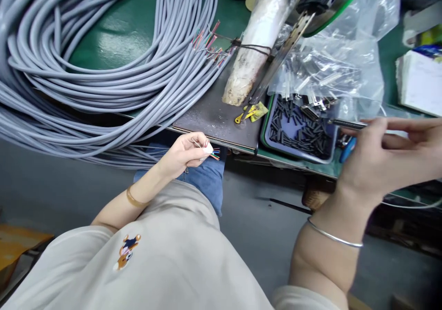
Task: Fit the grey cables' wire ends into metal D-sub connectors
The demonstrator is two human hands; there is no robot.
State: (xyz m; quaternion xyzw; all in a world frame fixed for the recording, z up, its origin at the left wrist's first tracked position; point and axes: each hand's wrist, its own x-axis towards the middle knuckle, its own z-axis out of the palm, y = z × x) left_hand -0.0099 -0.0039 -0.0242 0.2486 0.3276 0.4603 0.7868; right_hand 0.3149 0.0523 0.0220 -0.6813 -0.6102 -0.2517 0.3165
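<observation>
My left hand (188, 156) is closed in front of the bench edge, pinching the end of a cable. Thin coloured wires (215, 153) stick out past the fingertips, and a small white piece (208, 148) shows at the thumb; I cannot tell what it is. At the right, my right hand (386, 149) is closed around a slim dark tool that looks like tweezers (348, 124). Its tip points left, over the edge of a blue-grey tray (299, 155). Many short black tubes (304, 137) lie in the tray, with metal connectors (312, 107) at its back.
Thick grey cables (138, 94) are coiled across the left of the green bench (115, 38), their stripped ends near the middle. A white wrapped cylinder (255, 48) and a metal bar (276, 61) slant beside a clear plastic bag (359, 66). White paper (421, 82) lies far right.
</observation>
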